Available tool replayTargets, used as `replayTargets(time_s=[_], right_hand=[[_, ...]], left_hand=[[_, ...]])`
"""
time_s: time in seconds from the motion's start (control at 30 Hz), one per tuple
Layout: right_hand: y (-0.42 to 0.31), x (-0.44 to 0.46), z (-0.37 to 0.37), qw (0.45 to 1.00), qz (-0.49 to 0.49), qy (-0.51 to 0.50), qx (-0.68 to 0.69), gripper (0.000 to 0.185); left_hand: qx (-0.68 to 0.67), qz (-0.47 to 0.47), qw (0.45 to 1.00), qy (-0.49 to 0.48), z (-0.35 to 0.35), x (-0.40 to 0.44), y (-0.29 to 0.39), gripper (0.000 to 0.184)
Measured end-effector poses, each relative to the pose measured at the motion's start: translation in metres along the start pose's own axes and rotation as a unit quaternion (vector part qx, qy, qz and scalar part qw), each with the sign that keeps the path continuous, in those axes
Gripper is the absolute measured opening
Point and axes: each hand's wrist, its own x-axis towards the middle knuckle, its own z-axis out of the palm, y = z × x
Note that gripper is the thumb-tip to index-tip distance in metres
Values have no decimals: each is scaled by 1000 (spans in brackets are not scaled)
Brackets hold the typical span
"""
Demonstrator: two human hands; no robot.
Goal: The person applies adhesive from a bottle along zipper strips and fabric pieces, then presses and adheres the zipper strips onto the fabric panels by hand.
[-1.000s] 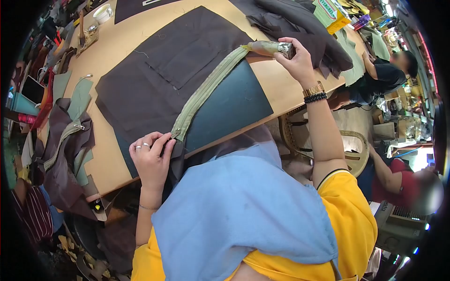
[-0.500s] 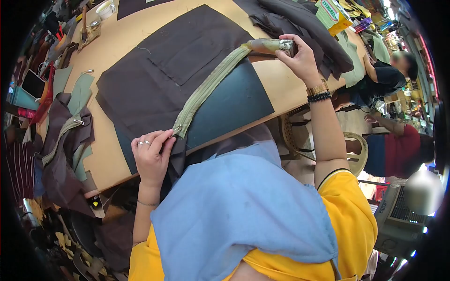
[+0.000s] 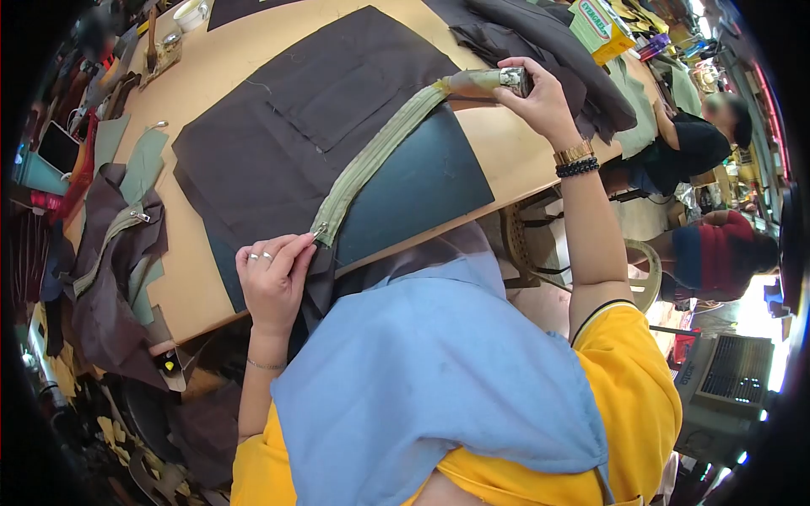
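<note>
A long light-green zipper (image 3: pixel 381 154) curves over the dark brown fabric panel (image 3: pixel 253 152) and the black sheet (image 3: pixel 422 177). Its near end, with a metal pull, is pinched between the thumb and fingers of my left hand (image 3: pixel 277 274). My right hand (image 3: pixel 540 101) is closed around the mottled end of a stubby, tapered tan applicator (image 3: pixel 474 83); its exact kind is unclear. The yellowish narrow tip meets the far end of the zipper. A pocket-like rectangle shows on the brown panel.
More brown fabric with a zipper (image 3: pixel 118 253) hangs over the table's left side. Folded dark cloth (image 3: pixel 540 59) and a yellow-green can (image 3: pixel 601 34) lie at the back right. A white cup (image 3: pixel 191 14) stands far left. Two people (image 3: pixel 696 139) are off to the right.
My hands, the zipper and the applicator stay nearly in place. On the right, the person in red has shifted, and the blurred round shape before the grey machine is gone.
</note>
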Motion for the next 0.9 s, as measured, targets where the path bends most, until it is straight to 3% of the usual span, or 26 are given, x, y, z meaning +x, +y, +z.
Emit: replayTargets(time_s=[0.9], right_hand=[[-40,-30,23,995,-39,-68,62,38]], left_hand=[[-13,13,1000,-12,-1,2,0,15]])
